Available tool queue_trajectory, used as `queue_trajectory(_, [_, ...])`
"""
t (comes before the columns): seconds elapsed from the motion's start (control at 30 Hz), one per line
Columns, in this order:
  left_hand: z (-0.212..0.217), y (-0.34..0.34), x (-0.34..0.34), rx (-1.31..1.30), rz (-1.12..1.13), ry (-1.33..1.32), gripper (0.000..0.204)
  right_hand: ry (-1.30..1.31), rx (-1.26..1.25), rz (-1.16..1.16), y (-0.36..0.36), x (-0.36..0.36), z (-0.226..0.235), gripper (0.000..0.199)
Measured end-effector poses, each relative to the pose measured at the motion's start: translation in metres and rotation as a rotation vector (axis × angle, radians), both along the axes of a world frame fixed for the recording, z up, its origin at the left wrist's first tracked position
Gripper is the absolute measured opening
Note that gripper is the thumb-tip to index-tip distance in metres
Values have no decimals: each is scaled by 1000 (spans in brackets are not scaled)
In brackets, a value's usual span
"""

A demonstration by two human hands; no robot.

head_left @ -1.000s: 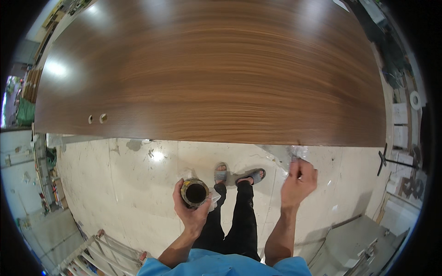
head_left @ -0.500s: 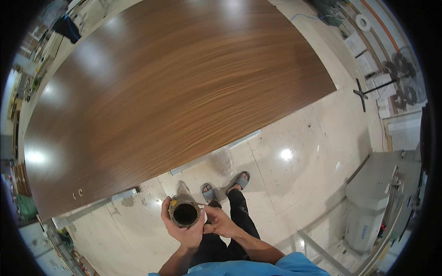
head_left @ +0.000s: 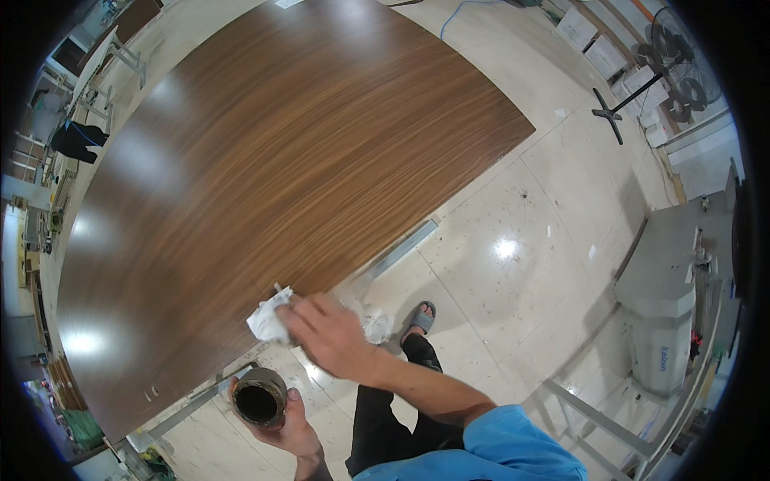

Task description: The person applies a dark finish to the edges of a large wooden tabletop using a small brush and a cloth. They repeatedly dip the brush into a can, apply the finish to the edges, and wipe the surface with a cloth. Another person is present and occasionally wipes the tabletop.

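Observation:
My right hand grips a crumpled white cloth and presses it on the near edge of a large glossy brown wooden panel. Part of the cloth sticks out behind the hand on its right side. My left hand holds a small round can with dark liquid inside, below the panel's edge and close to my body. My dark trousers and one sandalled foot show beneath the arms.
The panel rests over a pale shiny tiled floor. A grey machine stands at the right, with a fan stand and boxes behind it. A metal frame lies at the lower right. Trestles and clutter sit at the far left.
The view swung further round the panel. My right hand left the can near my left hand and reached out to the panel's edge with the cloth.

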State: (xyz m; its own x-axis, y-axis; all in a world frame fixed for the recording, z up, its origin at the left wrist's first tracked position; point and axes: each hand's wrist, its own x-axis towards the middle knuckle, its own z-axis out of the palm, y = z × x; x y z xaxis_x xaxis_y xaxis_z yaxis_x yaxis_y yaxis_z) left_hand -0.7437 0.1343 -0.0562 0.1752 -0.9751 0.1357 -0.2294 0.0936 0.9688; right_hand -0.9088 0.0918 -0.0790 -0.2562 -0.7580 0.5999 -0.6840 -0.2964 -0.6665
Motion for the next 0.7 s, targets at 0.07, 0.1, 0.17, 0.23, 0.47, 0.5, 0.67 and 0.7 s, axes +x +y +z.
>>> queue_trajectory(0.07, [-2,3,-6,42,-10,-43,84,61,8,-84,-7,-27,-5,38])
queue_trajectory(0.1, [-3,6,-8,52,-18,-48,84,85,18,-142,-5,-51,-10,37])
queue_trajectory(0.17, [-8,7,-18,70,-15,-107,84,186,43,-307,-3,-105,-19,37])
queue_trajectory(0.23, [-9,8,-29,80,-20,-122,85,252,104,-444,5,-173,-20,41])
queue_trajectory(0.47, [0,8,-75,42,-87,-219,87,370,126,-947,27,-367,4,36])
queue_trajectory(0.5, [0,7,-82,-14,-101,-280,88,351,112,-969,32,-380,6,39])
queue_trajectory(0.67, [4,8,-119,0,-155,-293,90,230,90,-802,34,-343,-5,47])
queue_trajectory(0.7, [4,8,-126,-45,-175,-338,90,209,16,-700,31,-315,-12,39])
